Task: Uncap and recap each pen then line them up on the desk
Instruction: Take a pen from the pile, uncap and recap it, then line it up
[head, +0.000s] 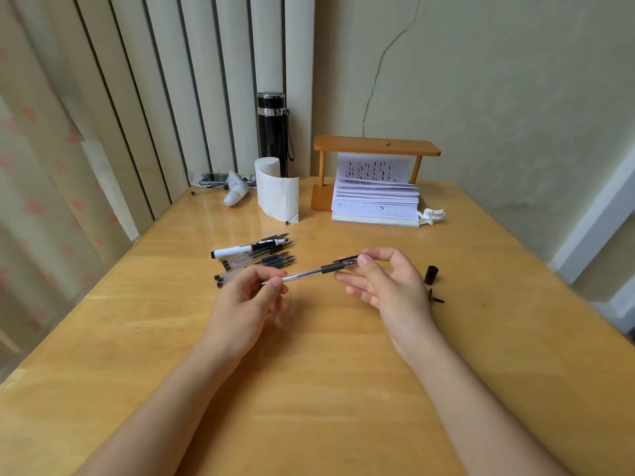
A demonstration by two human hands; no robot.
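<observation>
While the left hand [247,297] pinches the barrel of a pen [309,272] to steady it, the right hand [385,283] grips its cap [347,260] at the tip end, seemingly mid-capping. Other pens [256,259] lie at 10 o'clock on the desk [309,389]; loose caps [431,274] at 3.

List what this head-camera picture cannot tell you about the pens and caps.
- Head view: tip of the held pen is covered by the right hand, so capped or not is unclear.
- Its rear end sits inside the left hand.
- Pen pile: overlapping, uncountable.
- Black cap: its owner unknowable.
</observation>
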